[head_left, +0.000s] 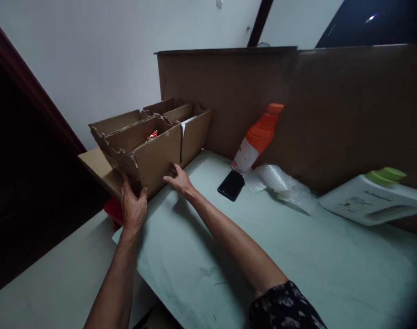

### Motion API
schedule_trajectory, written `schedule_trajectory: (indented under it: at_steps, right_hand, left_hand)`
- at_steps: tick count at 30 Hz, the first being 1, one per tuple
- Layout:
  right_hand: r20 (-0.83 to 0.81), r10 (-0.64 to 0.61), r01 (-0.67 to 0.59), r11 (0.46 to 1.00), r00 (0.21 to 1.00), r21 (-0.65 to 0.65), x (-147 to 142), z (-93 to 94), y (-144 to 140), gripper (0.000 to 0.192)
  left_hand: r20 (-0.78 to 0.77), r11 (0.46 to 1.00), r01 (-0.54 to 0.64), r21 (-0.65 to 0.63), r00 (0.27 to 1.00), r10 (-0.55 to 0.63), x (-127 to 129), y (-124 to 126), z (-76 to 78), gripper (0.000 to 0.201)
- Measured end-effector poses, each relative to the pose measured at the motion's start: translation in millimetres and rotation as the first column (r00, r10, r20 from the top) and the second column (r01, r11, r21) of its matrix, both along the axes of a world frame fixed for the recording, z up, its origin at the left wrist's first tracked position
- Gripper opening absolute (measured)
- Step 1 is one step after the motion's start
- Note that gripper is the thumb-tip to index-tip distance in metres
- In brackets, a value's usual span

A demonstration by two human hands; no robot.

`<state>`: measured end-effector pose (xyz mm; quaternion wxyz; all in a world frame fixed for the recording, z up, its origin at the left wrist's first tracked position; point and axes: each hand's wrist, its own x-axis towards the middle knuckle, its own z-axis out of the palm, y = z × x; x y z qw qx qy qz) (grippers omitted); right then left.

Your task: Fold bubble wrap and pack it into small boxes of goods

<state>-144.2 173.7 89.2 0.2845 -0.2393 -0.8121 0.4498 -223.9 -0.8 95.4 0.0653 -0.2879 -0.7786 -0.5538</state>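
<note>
Open-topped cardboard boxes (160,155) with torn rims stand together at the left end of the table. My left hand (133,205) grips the lower near corner of the front box, thumb on one side and fingers around the other. My right hand (181,180) is at the lower long side of that box, thumb and fingers apart; whether it presses on the cardboard is hard to tell. A small red and gold packet (152,135) shows inside the front box. Something white (188,121) pokes up in the box behind.
A black phone (231,185) lies beside an orange bottle (259,135) with a white label. Bubble wrap (280,183) and a white jug with a green cap (369,198) are further right. A tall cardboard panel (332,114) lines the back. Under the boxes' overhanging flap is a red object (114,211).
</note>
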Motion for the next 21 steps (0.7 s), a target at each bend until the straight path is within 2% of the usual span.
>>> schedule_trajectory:
  at_steps: [2, 5, 7, 9, 11, 13, 16, 17, 19, 21]
  right_hand:
    - [0.039, -0.006, 0.005, 1.000, 0.999, 0.020, 14.6, -3.1, -12.7, 0.067]
    - [0.090, 0.003, -0.011, 0.996, 0.996, 0.086, 61.8, -11.8, -38.0, 0.046]
    - [0.122, -0.002, -0.015, 0.990, 0.993, 0.139, 106.0, -17.1, -56.2, 0.036]
    - [0.158, -0.037, 0.006, 0.981, 0.987, 0.194, 157.0, -19.7, -73.8, 0.030]
    - [0.192, -0.107, 0.056, 0.966, 0.976, 0.251, 212.9, -19.5, -90.3, 0.028]
    - [0.228, -0.208, 0.133, 0.943, 0.951, 0.305, 272.9, -17.8, -105.4, 0.027]
    - [0.286, -0.417, 0.298, 0.876, 0.863, 0.380, 370.9, -13.9, -123.8, 0.026]
    - [0.305, -0.498, 0.362, 0.839, 0.812, 0.406, 406.0, -11.5, -128.5, 0.025]
    - [0.337, -0.658, 0.489, 0.739, 0.674, 0.464, 479.5, -2.5, -135.7, 0.024]
    - [0.353, -0.799, 0.598, 0.600, 0.487, 0.532, 554.8, 15.4, -140.4, 0.026]
  left_hand:
    - [-0.005, 0.998, -0.060, -0.003, 0.998, 0.060, 9.7, -5.9, 1.7, 0.082]
    - [-0.067, 0.997, -0.073, -0.005, 0.995, 0.072, 45.6, -19.8, -3.1, 0.086]
    - [-0.115, 0.997, 0.054, -0.054, 0.992, -0.060, 80.8, -27.8, -11.0, 0.082]
    - [-0.155, 0.949, 0.267, -0.169, 0.943, -0.293, 120.1, -32.1, -21.4, 0.070]
    - [-0.196, 0.821, 0.481, -0.307, 0.813, -0.549, 159.1, -32.9, -33.0, 0.056]
    - [-0.251, 0.669, 0.619, -0.412, 0.628, -0.736, 193.4, -32.4, -45.0, 0.047]
    - [-0.345, 0.510, 0.690, -0.514, 0.377, -0.859, 226.9, -32.9, -64.0, 0.043]
    - [-0.376, 0.477, 0.687, -0.548, 0.306, -0.874, 231.7, -33.4, -70.9, 0.042]
    - [-0.429, 0.449, 0.660, -0.603, 0.207, -0.879, 232.4, -34.8, -85.8, 0.043]
    - [-0.464, 0.447, 0.634, -0.632, 0.153, -0.873, 224.7, -36.2, -100.5, 0.047]
